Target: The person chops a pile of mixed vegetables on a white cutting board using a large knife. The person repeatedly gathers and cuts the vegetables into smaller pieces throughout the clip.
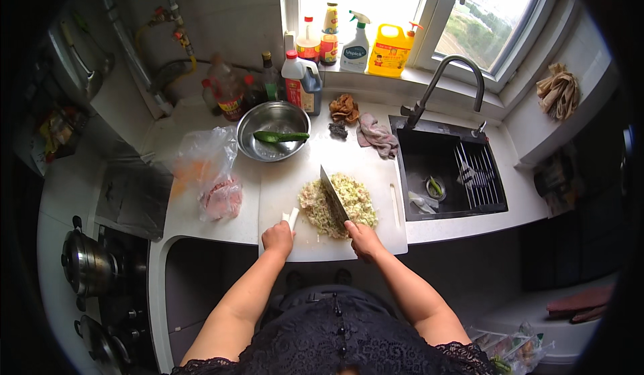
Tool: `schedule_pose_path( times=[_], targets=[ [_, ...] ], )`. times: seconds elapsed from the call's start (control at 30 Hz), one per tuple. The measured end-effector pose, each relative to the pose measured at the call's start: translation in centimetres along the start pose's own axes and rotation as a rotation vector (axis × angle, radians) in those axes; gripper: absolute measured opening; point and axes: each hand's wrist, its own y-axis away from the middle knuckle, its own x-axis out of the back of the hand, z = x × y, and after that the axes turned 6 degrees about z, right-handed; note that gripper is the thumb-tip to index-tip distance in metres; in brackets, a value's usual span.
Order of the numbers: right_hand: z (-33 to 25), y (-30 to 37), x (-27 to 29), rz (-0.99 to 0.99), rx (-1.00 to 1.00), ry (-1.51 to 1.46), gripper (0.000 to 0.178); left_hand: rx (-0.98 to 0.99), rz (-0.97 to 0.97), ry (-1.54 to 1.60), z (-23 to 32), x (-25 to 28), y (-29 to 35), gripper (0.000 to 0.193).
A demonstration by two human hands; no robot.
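Note:
A cleaver (333,195) is gripped by its handle in my right hand (363,240). Its blade stands in a mound of finely chopped pale green and pinkish food (359,202) on a white cutting board (276,190). At the board's near left, my left hand (278,239) is closed round short white stalks (293,218), which look like scallion whites. They stick out above the fingers, beside the mound. Behind the board is a steel bowl (253,148) with a green cucumber-like vegetable (280,137) lying across its inside.
Left of the board lie plastic bags (220,198), one with pink meat. A dark sink (419,157) with a tall faucet (480,83) is on the right. Rags (378,135) lie behind the board. Bottles (302,83) line the back, and pots (90,264) stand at far left.

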Motion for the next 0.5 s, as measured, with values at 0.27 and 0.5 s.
schedule_pose_path(
  times=[0.27,0.5],
  targets=[
    [-0.5,0.7,0.1,0.000,0.010,0.025,0.052,0.033,-0.044,-0.002,0.3,0.8,-0.1,0.030],
    [0.1,0.9,0.1,0.022,0.094,-0.006,0.051,0.041,-0.121,-0.008,0.3,1.4,0.3,0.029]
  ],
)
